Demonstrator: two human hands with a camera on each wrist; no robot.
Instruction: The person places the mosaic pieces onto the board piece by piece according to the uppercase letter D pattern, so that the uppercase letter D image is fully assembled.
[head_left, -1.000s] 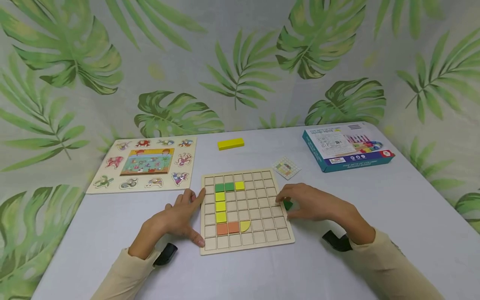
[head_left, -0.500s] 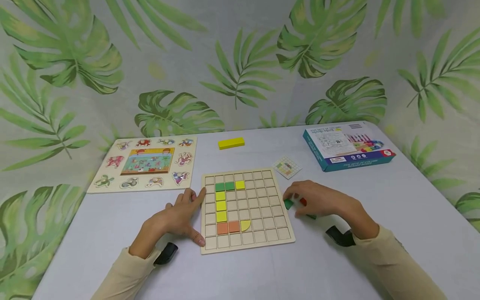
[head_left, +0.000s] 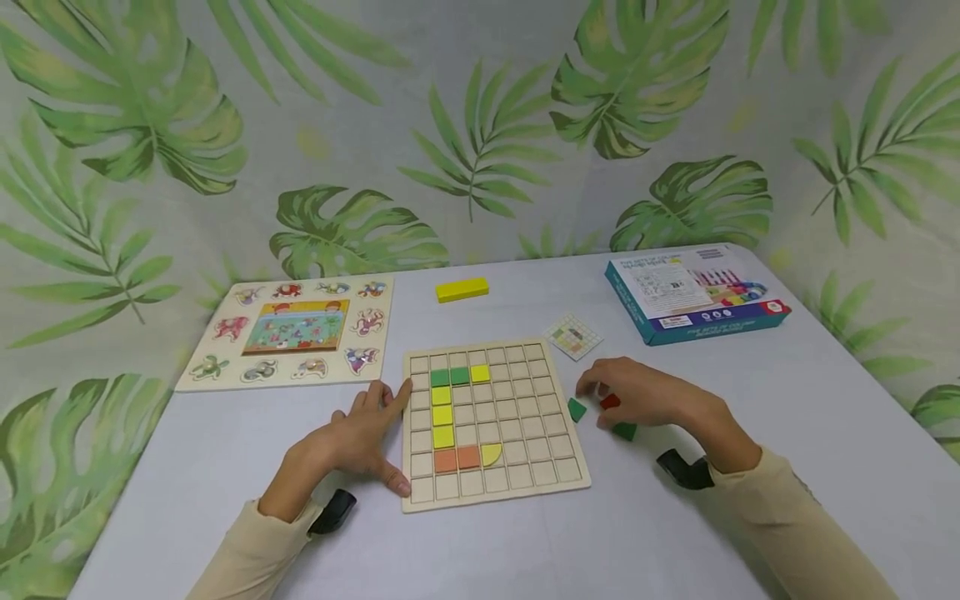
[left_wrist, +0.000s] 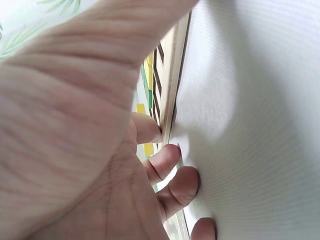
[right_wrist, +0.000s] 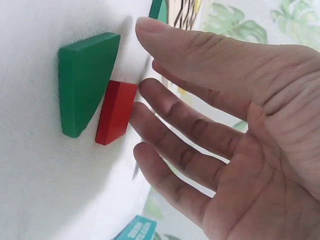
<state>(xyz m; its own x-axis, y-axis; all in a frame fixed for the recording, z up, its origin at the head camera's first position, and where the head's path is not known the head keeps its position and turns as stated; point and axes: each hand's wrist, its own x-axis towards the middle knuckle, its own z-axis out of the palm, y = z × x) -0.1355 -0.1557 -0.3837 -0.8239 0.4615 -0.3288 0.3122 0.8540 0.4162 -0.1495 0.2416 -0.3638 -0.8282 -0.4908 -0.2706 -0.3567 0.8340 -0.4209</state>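
A wooden grid board (head_left: 525, 429) lies on the table with green, yellow and orange square tiles in some cells, plus a yellow quarter-round tile (head_left: 491, 454). My left hand (head_left: 358, 437) rests against its left edge, thumb near the front corner and index finger higher up. Off the board's right side, my right hand (head_left: 641, 393) hovers with thumb and fingers apart, holding nothing. Close to its fingertips in the right wrist view are a red tile (right_wrist: 116, 112) and a green curved-edge tile (right_wrist: 87, 82). Another small green tile (head_left: 577, 409) lies beside the board.
Behind the board are a patterned card (head_left: 573, 335) and a yellow block (head_left: 462, 289). A sea-animal puzzle board (head_left: 281, 371) lies at the left. At the back right is a teal game box (head_left: 697, 292).
My right hand has moved right, away from the board's edge, uncovering the small green tile and bringing the red and other green tiles into view. My left hand stays at the board.
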